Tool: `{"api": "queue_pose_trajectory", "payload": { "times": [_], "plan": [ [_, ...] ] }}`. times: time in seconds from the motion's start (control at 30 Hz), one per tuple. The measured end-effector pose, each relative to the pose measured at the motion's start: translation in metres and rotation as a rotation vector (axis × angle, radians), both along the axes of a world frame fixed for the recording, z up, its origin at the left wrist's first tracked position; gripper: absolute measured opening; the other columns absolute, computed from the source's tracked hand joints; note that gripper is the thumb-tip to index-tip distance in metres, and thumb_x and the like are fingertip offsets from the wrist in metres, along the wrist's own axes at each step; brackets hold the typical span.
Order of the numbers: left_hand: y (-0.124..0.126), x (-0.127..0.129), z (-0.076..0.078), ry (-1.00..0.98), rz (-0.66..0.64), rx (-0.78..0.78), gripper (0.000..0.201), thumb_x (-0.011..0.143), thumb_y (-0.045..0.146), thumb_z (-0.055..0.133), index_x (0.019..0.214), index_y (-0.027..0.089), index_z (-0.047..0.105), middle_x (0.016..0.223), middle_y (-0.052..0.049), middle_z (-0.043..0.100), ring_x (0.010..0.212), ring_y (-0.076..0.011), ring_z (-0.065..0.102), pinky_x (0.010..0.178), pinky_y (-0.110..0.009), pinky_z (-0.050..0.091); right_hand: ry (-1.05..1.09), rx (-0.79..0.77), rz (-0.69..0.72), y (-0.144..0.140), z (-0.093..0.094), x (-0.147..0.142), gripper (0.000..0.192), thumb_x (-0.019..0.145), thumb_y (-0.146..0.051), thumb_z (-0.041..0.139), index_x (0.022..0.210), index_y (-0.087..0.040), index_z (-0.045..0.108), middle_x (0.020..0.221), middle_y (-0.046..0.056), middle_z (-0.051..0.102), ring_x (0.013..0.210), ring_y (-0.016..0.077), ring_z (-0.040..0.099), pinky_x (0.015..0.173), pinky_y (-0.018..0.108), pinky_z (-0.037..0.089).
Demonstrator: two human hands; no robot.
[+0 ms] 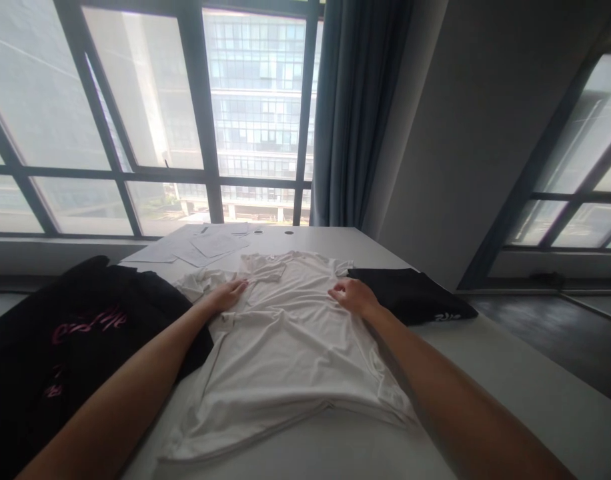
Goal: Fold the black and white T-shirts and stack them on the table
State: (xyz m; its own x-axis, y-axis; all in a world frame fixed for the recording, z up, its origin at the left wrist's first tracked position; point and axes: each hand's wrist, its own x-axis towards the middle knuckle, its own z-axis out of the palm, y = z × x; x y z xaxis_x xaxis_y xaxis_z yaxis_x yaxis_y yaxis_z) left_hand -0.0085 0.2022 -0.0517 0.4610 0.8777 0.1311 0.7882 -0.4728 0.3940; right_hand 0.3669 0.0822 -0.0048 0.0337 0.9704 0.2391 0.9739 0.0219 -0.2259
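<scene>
- Left hand (231,293): we find it palm down at the left edge of the white shirt, fingers pointing inward. We cannot tell whether the fingers pinch the cloth or only rest on it.
- Right hand (354,295): we note bent fingers at the shirt's opposite edge, level with the left hand. We cannot confirm from this view whether fabric is gripped.
- White shirt (290,350): we locate it between and beneath both hands, spread on the table, hem toward us, upper end toward the window. Creases cross the body; the hem runs unevenly.
- Black garment (135,300): we identify it at the left, heaped and partly behind the left forearm. It carries pink script lettering (90,325) in a slanted hand, with a smaller pink mark below; we cannot read either reliably.
- Folded black cloth (400,293): we place it just right of the shirt, beyond the right hand. White lettering (448,317) shows near its outer corner, too small and oblique for us to read.
- Table (490,373): we observe a white top supporting the shirt.
- Paper sheets (210,245): we see these overlapping at the far left of the tabletop.
- Window (255,100): we face it beyond the table, a blue-grey curtain (353,120) hanging at its right.
</scene>
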Motion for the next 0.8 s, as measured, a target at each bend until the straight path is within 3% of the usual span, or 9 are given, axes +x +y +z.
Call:
{"api": "queue_pose_trajectory", "payload": {
  "times": [0.13,0.27,0.4,0.47,0.63,0.8],
  "plan": [
    [-0.001,0.002,-0.008,0.045,-0.006,0.095,0.056,0.094,0.044,0.031,0.136,0.017,0.055,0.151,-0.008,0.044,0.144,-0.0217,0.033,0.118,-0.037,0.024,-0.093,-0.034,-0.250,0.048,0.014,0.011,0.035,0.089,-0.043,0.050,0.096,-0.019,0.074,0.106,0.013,0.071,0.105,0.0287,0.063,0.089,0.038,0.043],
    [-0.008,0.010,-0.007,0.090,0.013,0.084,0.057,0.094,0.045,0.033,0.141,0.018,0.050,0.154,-0.007,0.039,0.145,-0.0231,0.030,0.118,-0.041,0.023,-0.148,-0.129,-0.439,0.093,0.013,0.027,0.046,0.088,-0.045,0.052,0.114,-0.011,0.069,0.125,0.022,0.062,0.123,0.0358,0.051,0.099,0.047,0.037],
    [-0.014,0.012,-0.001,0.071,0.040,0.076,0.054,0.095,0.044,0.035,0.140,0.021,0.053,0.153,-0.006,0.041,0.144,-0.0233,0.032,0.118,-0.043,0.024,-0.090,-0.235,-0.530,0.127,0.002,0.037,0.056,0.085,-0.050,0.055,0.125,-0.012,0.063,0.132,0.023,0.057,0.127,0.0362,0.049,0.102,0.050,0.035],
    [-0.015,0.013,0.000,0.037,0.059,0.077,0.051,0.095,0.043,0.034,0.136,0.023,0.057,0.151,-0.004,0.044,0.143,-0.0229,0.034,0.117,-0.043,0.026,-0.067,-0.234,-0.533,0.140,-0.005,0.040,0.051,0.083,-0.042,0.059,0.125,-0.013,0.064,0.131,0.022,0.058,0.124,0.0351,0.052,0.101,0.050,0.037],
    [-0.015,0.014,0.000,-0.021,0.091,0.091,0.048,0.096,0.043,0.032,0.128,0.026,0.063,0.146,-0.003,0.051,0.139,-0.0219,0.041,0.114,-0.041,0.031,0.115,-0.058,-0.482,0.163,-0.009,0.044,0.046,0.075,-0.016,0.060,0.120,-0.015,0.066,0.120,0.018,0.066,0.111,0.0298,0.062,0.091,0.039,0.047],
    [-0.012,0.013,-0.002,-0.039,0.066,0.108,0.048,0.096,0.044,0.032,0.125,0.025,0.065,0.143,-0.002,0.054,0.137,-0.0213,0.043,0.114,-0.038,0.030,0.266,0.297,-0.347,0.174,0.014,0.023,0.036,0.079,-0.015,0.055,0.112,-0.015,0.068,0.114,0.013,0.069,0.107,0.0256,0.063,0.092,0.031,0.048]
  ]
}}
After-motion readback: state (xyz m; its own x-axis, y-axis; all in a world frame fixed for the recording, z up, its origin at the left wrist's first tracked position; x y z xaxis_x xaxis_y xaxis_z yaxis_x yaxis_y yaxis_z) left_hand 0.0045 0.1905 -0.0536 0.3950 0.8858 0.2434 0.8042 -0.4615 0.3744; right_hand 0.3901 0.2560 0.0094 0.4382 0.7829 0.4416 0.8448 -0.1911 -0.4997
